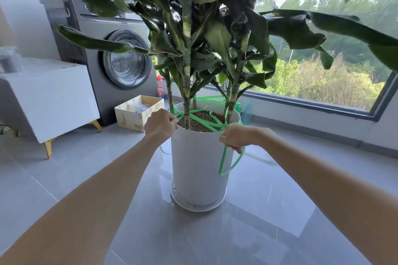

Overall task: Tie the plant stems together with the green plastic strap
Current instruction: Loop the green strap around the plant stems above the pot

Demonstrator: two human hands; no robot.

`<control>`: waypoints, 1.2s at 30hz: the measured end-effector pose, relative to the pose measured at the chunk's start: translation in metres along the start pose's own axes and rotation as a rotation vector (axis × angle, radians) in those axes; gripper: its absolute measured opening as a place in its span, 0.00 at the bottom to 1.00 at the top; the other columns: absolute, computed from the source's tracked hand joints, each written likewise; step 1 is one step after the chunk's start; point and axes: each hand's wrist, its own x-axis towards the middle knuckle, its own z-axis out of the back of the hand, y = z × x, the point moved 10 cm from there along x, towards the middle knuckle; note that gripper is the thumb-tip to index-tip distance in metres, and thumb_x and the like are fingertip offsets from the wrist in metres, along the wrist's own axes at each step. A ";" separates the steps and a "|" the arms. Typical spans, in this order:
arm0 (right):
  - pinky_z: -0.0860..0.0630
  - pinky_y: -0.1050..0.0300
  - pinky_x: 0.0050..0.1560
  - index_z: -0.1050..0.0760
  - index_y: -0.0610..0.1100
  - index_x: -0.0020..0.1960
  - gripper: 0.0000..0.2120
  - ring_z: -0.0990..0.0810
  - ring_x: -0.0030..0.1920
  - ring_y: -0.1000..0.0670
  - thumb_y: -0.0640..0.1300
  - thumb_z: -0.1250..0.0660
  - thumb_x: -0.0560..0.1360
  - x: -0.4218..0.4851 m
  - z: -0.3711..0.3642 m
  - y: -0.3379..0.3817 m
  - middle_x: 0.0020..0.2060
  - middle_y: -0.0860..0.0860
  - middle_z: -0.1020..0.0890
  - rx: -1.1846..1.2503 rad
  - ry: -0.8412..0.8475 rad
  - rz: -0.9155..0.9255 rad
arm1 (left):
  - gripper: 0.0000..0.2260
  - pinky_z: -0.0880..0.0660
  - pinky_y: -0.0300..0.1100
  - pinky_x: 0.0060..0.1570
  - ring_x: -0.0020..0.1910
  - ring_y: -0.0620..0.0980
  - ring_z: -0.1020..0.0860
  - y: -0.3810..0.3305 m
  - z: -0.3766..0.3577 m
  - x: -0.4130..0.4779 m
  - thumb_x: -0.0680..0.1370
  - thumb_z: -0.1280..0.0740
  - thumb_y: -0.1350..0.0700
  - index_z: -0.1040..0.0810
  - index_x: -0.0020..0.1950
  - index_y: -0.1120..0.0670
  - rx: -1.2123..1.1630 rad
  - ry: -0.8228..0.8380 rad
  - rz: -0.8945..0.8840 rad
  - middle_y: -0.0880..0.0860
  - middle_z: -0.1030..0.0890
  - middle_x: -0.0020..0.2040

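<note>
A tall leafy plant with several striped stems grows from a white ribbed pot on the floor. A green plastic strap runs around the stems just above the soil and crosses over the pot's mouth. My left hand grips one strap end at the pot's left rim, and a short tail hangs below the wrist. At the right rim my right hand grips the other end. A loop of strap dangles beneath that hand against the pot's side.
A grey washing machine stands behind left, with a white cabinet beside it. An open cardboard box sits on the grey tiled floor left of the pot. Bottles stand by the wall. A large window fills the right.
</note>
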 end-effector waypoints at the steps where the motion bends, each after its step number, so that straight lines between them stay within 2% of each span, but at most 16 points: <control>1: 0.30 0.63 0.35 0.33 0.42 0.34 0.19 0.28 0.27 0.53 0.43 0.49 0.82 0.000 0.003 0.001 0.30 0.47 0.23 -0.010 -0.012 0.002 | 0.11 0.32 0.39 0.38 0.36 0.46 0.26 0.001 0.000 0.000 0.78 0.37 0.58 0.16 0.41 0.56 -0.001 -0.002 0.002 0.47 0.20 0.36; 4: 0.31 0.62 0.30 0.34 0.45 0.34 0.17 0.29 0.28 0.53 0.42 0.44 0.81 -0.002 0.008 0.005 0.31 0.49 0.26 0.050 -0.085 0.031 | 0.12 0.31 0.39 0.39 0.38 0.48 0.25 0.007 0.000 0.002 0.78 0.37 0.59 0.16 0.41 0.56 -0.007 -0.009 0.018 0.47 0.18 0.39; 7: 0.30 0.64 0.37 0.28 0.42 0.36 0.19 0.27 0.29 0.54 0.45 0.47 0.82 -0.008 -0.013 0.029 0.29 0.50 0.24 0.119 -0.009 0.147 | 0.11 0.32 0.40 0.40 0.40 0.52 0.24 0.008 0.002 0.002 0.77 0.38 0.58 0.16 0.42 0.55 0.042 -0.019 0.028 0.51 0.18 0.40; 9: 0.29 0.61 0.42 0.23 0.38 0.43 0.19 0.24 0.34 0.54 0.45 0.48 0.83 -0.009 -0.025 0.035 0.34 0.49 0.21 0.103 0.012 0.192 | 0.11 0.30 0.43 0.41 0.44 0.56 0.22 0.009 0.002 0.003 0.78 0.38 0.57 0.17 0.45 0.57 0.086 -0.035 0.041 0.55 0.18 0.43; 12: 0.23 0.49 0.48 0.22 0.38 0.49 0.16 0.21 0.44 0.44 0.43 0.47 0.82 -0.005 -0.023 0.012 0.45 0.45 0.20 -0.035 -0.092 0.147 | 0.11 0.27 0.48 0.47 0.52 0.61 0.23 0.022 0.012 0.006 0.79 0.39 0.56 0.20 0.52 0.58 0.119 -0.089 0.110 0.59 0.20 0.51; 14: 0.23 0.48 0.45 0.25 0.38 0.48 0.12 0.22 0.42 0.42 0.40 0.47 0.81 -0.006 -0.021 -0.003 0.42 0.45 0.21 -0.121 -0.169 0.100 | 0.10 0.28 0.49 0.48 0.53 0.61 0.23 0.031 0.016 0.007 0.80 0.39 0.56 0.22 0.55 0.59 0.139 -0.106 0.143 0.60 0.20 0.52; 17: 0.30 0.53 0.37 0.32 0.43 0.43 0.10 0.25 0.37 0.42 0.40 0.48 0.81 -0.014 -0.013 0.001 0.31 0.48 0.29 -0.185 -0.348 0.122 | 0.10 0.28 0.49 0.49 0.55 0.61 0.24 0.029 0.011 0.007 0.80 0.40 0.57 0.24 0.57 0.59 0.153 -0.091 0.132 0.60 0.21 0.54; 21: 0.33 0.51 0.40 0.33 0.44 0.44 0.12 0.27 0.36 0.41 0.44 0.50 0.82 -0.017 -0.010 0.020 0.34 0.46 0.26 -0.183 -0.437 0.211 | 0.11 0.28 0.49 0.52 0.57 0.61 0.24 0.025 -0.002 0.007 0.79 0.40 0.57 0.23 0.58 0.58 0.179 -0.011 0.110 0.59 0.21 0.56; 25: 0.34 0.53 0.41 0.33 0.44 0.41 0.15 0.30 0.35 0.44 0.48 0.50 0.83 -0.019 0.003 0.016 0.29 0.51 0.31 -0.085 -0.470 0.236 | 0.11 0.27 0.49 0.51 0.55 0.60 0.23 0.028 -0.005 0.010 0.78 0.39 0.57 0.21 0.57 0.58 0.180 0.001 0.103 0.59 0.20 0.54; 27: 0.32 0.52 0.41 0.30 0.44 0.41 0.16 0.28 0.35 0.43 0.48 0.49 0.82 -0.017 0.008 0.014 0.30 0.50 0.28 -0.032 -0.484 0.247 | 0.11 0.27 0.48 0.51 0.55 0.59 0.23 0.028 -0.008 0.011 0.79 0.39 0.55 0.21 0.56 0.57 0.190 0.010 0.098 0.58 0.20 0.54; 31: 0.34 0.54 0.34 0.28 0.43 0.38 0.15 0.31 0.29 0.49 0.43 0.45 0.81 -0.013 0.005 0.017 0.26 0.52 0.30 0.224 -0.413 0.301 | 0.11 0.28 0.48 0.49 0.55 0.58 0.23 0.017 -0.017 0.011 0.79 0.39 0.54 0.22 0.56 0.58 0.216 0.026 0.060 0.57 0.20 0.54; 33: 0.35 0.57 0.30 0.24 0.43 0.40 0.15 0.32 0.26 0.52 0.42 0.45 0.80 -0.013 -0.003 0.013 0.26 0.53 0.29 0.230 -0.403 0.285 | 0.11 0.27 0.48 0.50 0.54 0.58 0.22 0.016 -0.021 0.012 0.79 0.38 0.55 0.22 0.56 0.58 0.219 0.038 0.059 0.56 0.20 0.53; 35: 0.34 0.57 0.30 0.23 0.41 0.45 0.10 0.27 0.29 0.49 0.39 0.42 0.79 -0.011 -0.005 -0.003 0.30 0.51 0.25 0.212 -0.472 0.182 | 0.10 0.27 0.48 0.50 0.54 0.57 0.22 0.018 -0.023 0.012 0.78 0.37 0.55 0.22 0.55 0.58 0.214 0.041 0.064 0.56 0.19 0.52; 36: 0.32 0.56 0.31 0.26 0.40 0.49 0.06 0.25 0.32 0.45 0.35 0.42 0.77 -0.010 -0.002 -0.016 0.33 0.48 0.24 0.208 -0.548 0.106 | 0.10 0.26 0.48 0.50 0.53 0.57 0.22 0.020 -0.024 0.013 0.78 0.37 0.55 0.21 0.55 0.58 0.207 0.040 0.065 0.56 0.18 0.52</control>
